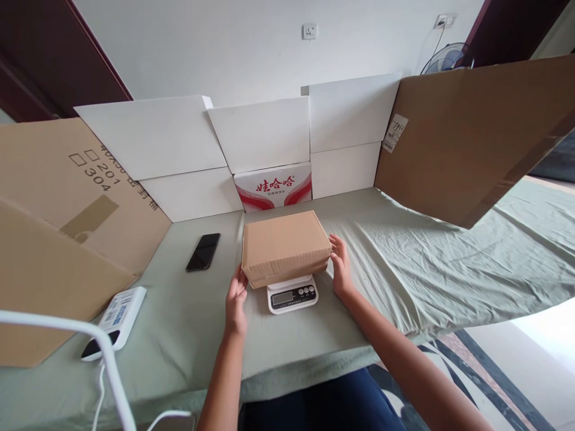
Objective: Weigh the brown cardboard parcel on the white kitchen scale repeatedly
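We have our hands on a closed cardboard box point(284, 245) that sits on a small white kitchen scale point(292, 294) near the middle of the cloth-covered surface point(404, 263). Our left hand point(236, 299) is flat against the box's near-left corner, and our right hand point(340, 263) is pressed to its right side, fingers open. We cannot quite tell whether the box rests fully on the scale. A black phone point(203, 252) lies to the left, and a white device point(117, 314) lies nearer on the left.
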{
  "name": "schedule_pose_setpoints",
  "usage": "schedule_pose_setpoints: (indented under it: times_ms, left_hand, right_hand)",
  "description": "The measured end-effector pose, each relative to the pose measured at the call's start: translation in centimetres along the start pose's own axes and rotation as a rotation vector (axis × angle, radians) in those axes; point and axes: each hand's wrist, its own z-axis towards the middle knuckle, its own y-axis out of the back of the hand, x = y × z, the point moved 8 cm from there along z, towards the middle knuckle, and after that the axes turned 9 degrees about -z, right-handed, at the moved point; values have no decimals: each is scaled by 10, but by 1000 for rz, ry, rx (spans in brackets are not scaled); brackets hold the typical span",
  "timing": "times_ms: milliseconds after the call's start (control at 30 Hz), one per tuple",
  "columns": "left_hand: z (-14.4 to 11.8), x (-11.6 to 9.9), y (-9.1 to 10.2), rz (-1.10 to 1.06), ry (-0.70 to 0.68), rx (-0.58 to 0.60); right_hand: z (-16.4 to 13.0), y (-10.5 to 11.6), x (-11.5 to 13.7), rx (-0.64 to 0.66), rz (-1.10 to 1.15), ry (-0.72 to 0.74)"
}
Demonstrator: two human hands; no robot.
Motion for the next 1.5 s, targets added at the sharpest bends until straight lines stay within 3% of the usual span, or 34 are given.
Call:
schedule_pose_setpoints:
  times_ms: [500, 1000, 1100, 1167, 1267, 1367, 1500]
  left_hand:
    - [-3, 1, -4, -19, -17, 50]
    - [-8, -10, 3, -63, -18, -52]
    - [10, -27, -10, -85, -42, -11]
    - [36, -38, -23, -107, -66, 17]
    - [83, -39, -40, -124, -70, 47]
    - [117, -13, -45, -101, -9, 18]
    - [127, 29, -38, -33, 84, -14]
  right_hand:
    - [-1, -8, 0, 98, 56, 57]
    - [-10, -14, 19, 171, -87, 149]
    - [7, -18, 28, 149, -68, 187]
    - [28, -26, 35, 131, -56, 226]
    - [66, -41, 36, 85, -31, 284]
    - [94, -57, 17, 93, -20, 258]
    - [101, -64, -18, 105, -57, 154]
